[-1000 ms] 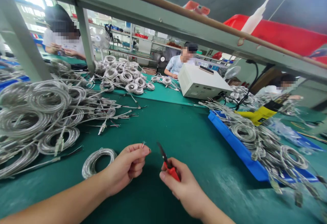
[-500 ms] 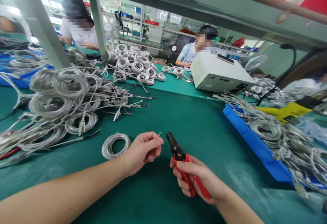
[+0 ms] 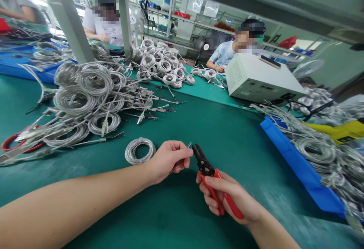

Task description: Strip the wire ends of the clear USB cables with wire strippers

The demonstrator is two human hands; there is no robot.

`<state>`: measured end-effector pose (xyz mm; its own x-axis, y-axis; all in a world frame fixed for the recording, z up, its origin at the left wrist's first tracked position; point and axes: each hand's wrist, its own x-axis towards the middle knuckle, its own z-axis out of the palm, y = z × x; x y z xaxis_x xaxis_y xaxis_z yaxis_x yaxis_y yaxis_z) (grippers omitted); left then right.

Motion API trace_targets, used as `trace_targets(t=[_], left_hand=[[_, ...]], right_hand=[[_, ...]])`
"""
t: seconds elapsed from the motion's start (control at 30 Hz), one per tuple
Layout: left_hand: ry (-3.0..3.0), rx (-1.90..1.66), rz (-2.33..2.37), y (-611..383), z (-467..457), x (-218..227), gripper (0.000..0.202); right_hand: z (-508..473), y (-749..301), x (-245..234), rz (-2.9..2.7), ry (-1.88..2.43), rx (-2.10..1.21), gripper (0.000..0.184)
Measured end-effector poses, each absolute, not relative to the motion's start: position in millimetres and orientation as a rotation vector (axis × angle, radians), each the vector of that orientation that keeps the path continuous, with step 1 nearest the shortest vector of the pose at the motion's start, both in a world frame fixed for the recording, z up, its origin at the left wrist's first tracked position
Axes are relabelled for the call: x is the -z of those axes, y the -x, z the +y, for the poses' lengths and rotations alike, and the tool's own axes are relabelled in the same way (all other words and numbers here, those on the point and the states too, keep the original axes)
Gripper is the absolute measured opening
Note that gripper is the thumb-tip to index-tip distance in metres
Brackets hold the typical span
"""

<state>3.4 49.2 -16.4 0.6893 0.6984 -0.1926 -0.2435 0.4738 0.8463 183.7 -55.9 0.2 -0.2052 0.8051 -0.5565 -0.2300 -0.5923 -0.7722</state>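
Note:
My left hand [image 3: 170, 159] pinches the thin wire ends [image 3: 189, 144] of a coiled silver cable [image 3: 140, 151] that lies on the green mat just left of it. My right hand [image 3: 227, 198] grips red-handled wire strippers [image 3: 212, 179], whose black jaws point up and left and sit right beside the wire ends. Both hands hover low over the green table [image 3: 204, 127] near its front.
A big heap of coiled silver cables [image 3: 85, 97] fills the left. A blue tray [image 3: 301, 165] loaded with cables runs along the right, next to a yellow tool [image 3: 341, 132]. A white box-shaped machine [image 3: 261, 82] stands behind. Other people sit at the far side.
The view has tilted down and shifted. My right hand turned the strippers so their jaws face up and brought them close to the wire ends held in my left hand.

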Motion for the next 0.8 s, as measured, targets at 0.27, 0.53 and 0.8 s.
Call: trace_targets(t=[0.27, 0.53, 0.8], left_hand=[[-0.906, -0.610, 0.570, -3.5, 50.1, 16.5, 0.034], [-0.903, -0.608, 0.576, -4.2, 49.8, 16.7, 0.036], [-0.878, -0.601, 0.579, -4.4, 50.3, 18.2, 0.034]], right_hand=[[-56.5, -183.9, -1.0, -0.745, 1.357, -1.874, 0.040], [-57.2, -183.2, -0.8, -0.786, 1.376, -1.859, 0.037], [-56.7, -184.5, -3.4, -0.796, 1.359, -1.752, 0.042]])
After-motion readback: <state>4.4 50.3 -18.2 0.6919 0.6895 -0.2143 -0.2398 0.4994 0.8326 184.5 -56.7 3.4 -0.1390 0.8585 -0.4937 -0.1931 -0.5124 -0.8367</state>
